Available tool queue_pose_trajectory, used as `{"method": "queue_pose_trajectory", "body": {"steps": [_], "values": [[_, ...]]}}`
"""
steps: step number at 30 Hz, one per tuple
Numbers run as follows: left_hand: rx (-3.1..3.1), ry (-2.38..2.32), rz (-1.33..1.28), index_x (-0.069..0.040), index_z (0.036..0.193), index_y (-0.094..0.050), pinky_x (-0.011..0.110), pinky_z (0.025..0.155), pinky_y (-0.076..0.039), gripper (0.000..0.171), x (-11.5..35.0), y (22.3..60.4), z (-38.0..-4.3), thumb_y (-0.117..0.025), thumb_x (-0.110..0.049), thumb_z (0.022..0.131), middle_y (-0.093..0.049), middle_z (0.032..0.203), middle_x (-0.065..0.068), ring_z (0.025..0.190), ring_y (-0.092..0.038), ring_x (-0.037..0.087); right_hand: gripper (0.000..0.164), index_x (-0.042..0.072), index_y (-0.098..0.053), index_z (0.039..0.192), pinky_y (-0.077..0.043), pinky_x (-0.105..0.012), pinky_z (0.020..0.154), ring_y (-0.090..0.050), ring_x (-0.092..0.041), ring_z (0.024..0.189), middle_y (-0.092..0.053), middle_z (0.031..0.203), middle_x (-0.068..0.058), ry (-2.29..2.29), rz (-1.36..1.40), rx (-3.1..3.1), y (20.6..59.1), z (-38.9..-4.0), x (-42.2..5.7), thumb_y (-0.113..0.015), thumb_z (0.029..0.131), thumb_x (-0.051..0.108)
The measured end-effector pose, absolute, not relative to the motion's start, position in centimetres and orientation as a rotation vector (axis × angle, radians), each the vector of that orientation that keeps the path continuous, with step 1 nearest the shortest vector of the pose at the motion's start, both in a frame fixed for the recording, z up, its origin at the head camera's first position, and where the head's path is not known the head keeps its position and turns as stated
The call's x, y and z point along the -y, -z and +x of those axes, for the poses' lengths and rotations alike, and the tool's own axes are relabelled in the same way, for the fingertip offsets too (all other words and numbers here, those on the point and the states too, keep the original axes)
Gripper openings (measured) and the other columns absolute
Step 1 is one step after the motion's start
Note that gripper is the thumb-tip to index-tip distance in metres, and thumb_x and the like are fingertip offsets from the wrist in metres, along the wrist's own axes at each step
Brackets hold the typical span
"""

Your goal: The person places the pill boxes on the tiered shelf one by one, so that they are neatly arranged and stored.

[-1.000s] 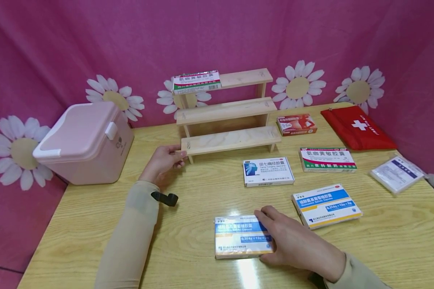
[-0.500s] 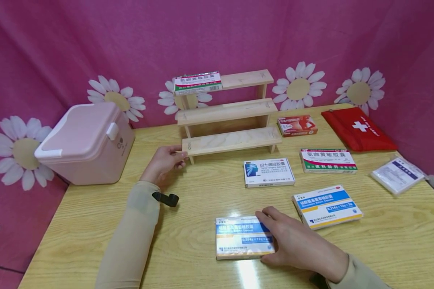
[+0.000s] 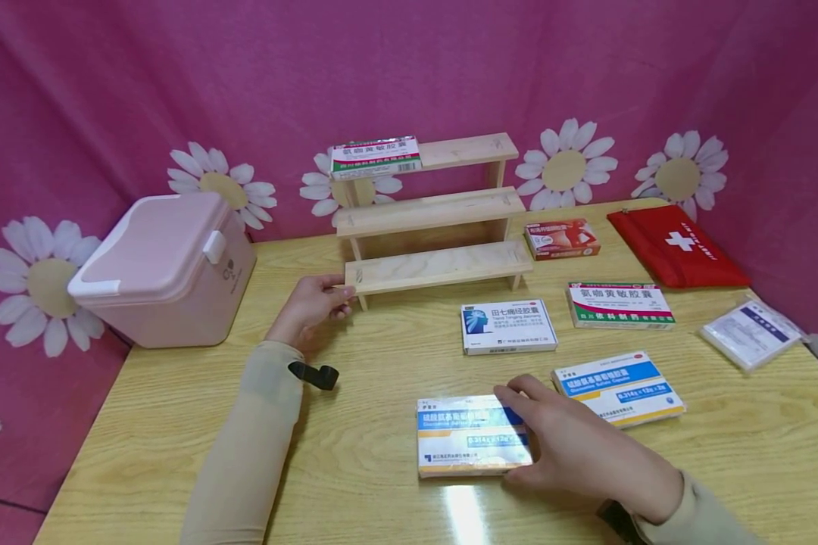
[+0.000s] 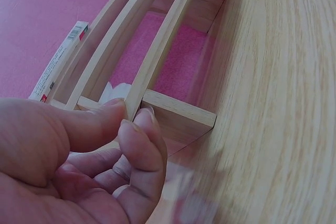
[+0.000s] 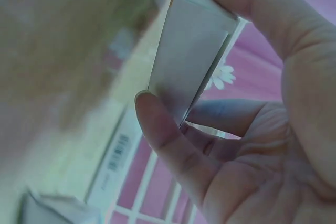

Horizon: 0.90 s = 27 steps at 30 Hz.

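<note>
My right hand point(image 3: 572, 446) grips the right end of a white, blue and orange capsule box point(image 3: 473, 439) at the front of the table, thumb on the near edge and fingers on the far edge. In the right wrist view, the pale end of that box point(image 5: 189, 51) shows between thumb and fingers. My left hand point(image 3: 313, 303) pinches the left end of the lowest board of a three-tier wooden shelf point(image 3: 443, 269). Up close in the left wrist view, thumb and index finger of the left hand point(image 4: 105, 166) meet at the corner of that board point(image 4: 165, 35).
A green-and-white medicine box point(image 3: 375, 157) lies on the shelf's top tier. To the right lie a second capsule box point(image 3: 620, 390), a blue-white box point(image 3: 507, 325), another green-white box point(image 3: 620, 305), a red box point(image 3: 562, 239), a first aid pouch point(image 3: 682, 246) and a clear packet point(image 3: 750, 333). A pink case point(image 3: 163, 265) stands left.
The capsule box in my right hand has shifted slightly right and away from me in the last half second. My left hand stays at the shelf's corner.
</note>
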<state>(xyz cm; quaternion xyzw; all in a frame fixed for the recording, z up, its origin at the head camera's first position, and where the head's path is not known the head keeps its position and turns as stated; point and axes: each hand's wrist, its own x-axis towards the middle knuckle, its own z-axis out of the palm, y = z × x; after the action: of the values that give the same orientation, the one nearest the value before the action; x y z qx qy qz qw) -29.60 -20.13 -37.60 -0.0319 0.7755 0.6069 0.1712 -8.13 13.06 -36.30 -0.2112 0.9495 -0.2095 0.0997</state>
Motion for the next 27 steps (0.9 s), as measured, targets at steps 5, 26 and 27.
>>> {"method": "queue_pose_trajectory", "body": {"steps": [5,26,27], "values": [[-2.201,-1.720,-0.096,0.003,0.145,-0.044,0.020,0.063,-0.052,0.046,20.2,37.6,-29.5,-0.055,-0.009,0.102,-0.063,0.112,0.018,0.071,-0.060,0.012,0.095,0.007,-0.053,0.142,-0.054,-0.044,0.087,-0.056,-0.023,0.104,-0.048,0.139,-0.011,0.614,-0.530,-2.817,34.7,-9.0,-14.0,-0.092,0.065,0.046],[-2.207,-1.714,-0.109,0.002,0.147,-0.042,0.020,0.062,-0.052,0.048,20.1,37.4,-29.4,-0.055,-0.009,0.102,-0.062,0.113,0.018,0.072,-0.060,0.013,0.100,0.001,-0.047,0.145,-0.058,-0.040,0.076,-0.062,-0.029,0.101,-0.045,0.138,-0.022,0.478,-0.672,-3.005,27.9,-15.1,-18.3,-0.094,0.065,0.036],[-2.208,-1.712,-0.105,0.002,0.146,-0.042,0.020,0.062,-0.052,0.047,20.1,37.4,-29.4,-0.055,-0.009,0.102,-0.062,0.114,0.018,0.072,-0.060,0.013,0.100,0.001,-0.046,0.146,-0.058,-0.040,0.075,-0.061,-0.029,0.102,-0.045,0.138,-0.022,0.468,-0.675,-3.006,27.6,-15.6,-18.5,-0.094,0.065,0.036]]}}
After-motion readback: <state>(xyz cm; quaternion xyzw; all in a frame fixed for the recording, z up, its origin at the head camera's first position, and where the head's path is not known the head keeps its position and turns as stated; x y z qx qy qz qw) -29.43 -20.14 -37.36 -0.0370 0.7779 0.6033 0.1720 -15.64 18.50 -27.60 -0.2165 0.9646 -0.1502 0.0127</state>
